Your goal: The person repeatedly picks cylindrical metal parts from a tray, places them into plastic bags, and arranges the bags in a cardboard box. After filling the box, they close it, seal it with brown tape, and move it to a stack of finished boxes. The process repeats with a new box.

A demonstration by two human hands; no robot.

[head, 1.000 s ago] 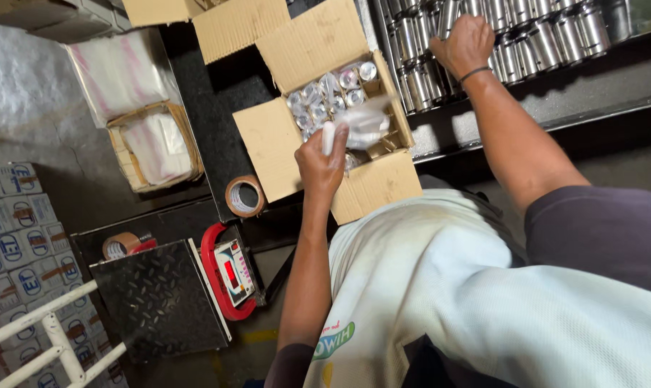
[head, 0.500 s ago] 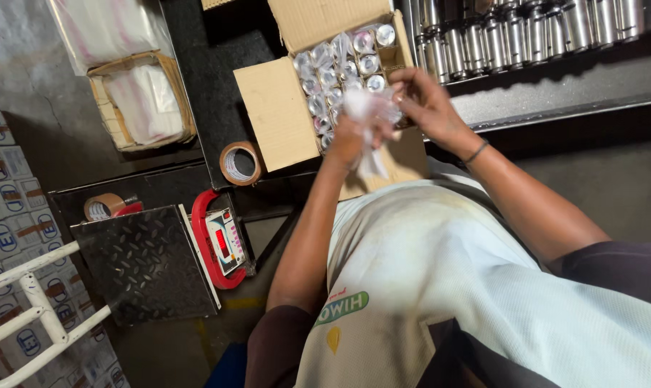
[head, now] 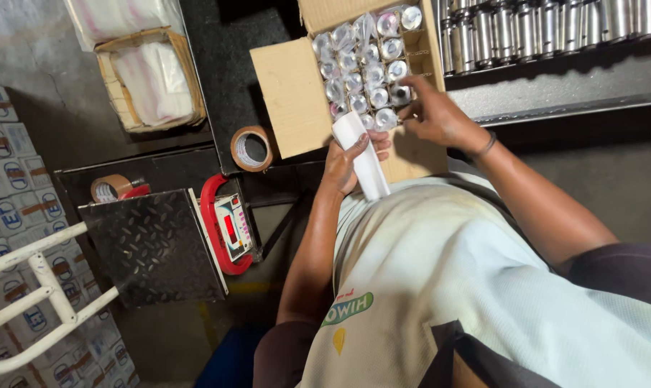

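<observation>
While gripping a bundle of white plastic bags (head: pixel 365 164), left hand (head: pixel 348 164) closed around the bundle's upper part, just below the near edge of an open cardboard box (head: pixel 294 97). Right hand (head: pixel 435 115) resting at the box's near right corner, fingers curled narrow onto a bagged metal part (head: pixel 387 118) in the nearest row; whether actually pinched or only touched, impossible to tell. Box filled with rows of shiny cylindrical metal parts (head: pixel 365 68), each wrapped in clear plastic, left flap folded out flat. Further unwrapped metal cylinders (head: pixel 548 29) lined up on a dark shelf to the far right. Roll of brown packing tape (head: pixel 251 148) lying just left of the box; second tape roll (head: pixel 111 188) farther left, beside a platform scale with a chequered steel plate (head: pixel 153 248) and a red-framed display (head: pixel 228 231). Shallow carton of white bags (head: pixel 153 80) at the far left. Stacked printed cartons (head: pixel 9 194) along the left edge, with a white tubular frame (head: pixel 38 287) in front. Pale shirt (head: pixel 469 287) of the person filling the near right.
</observation>
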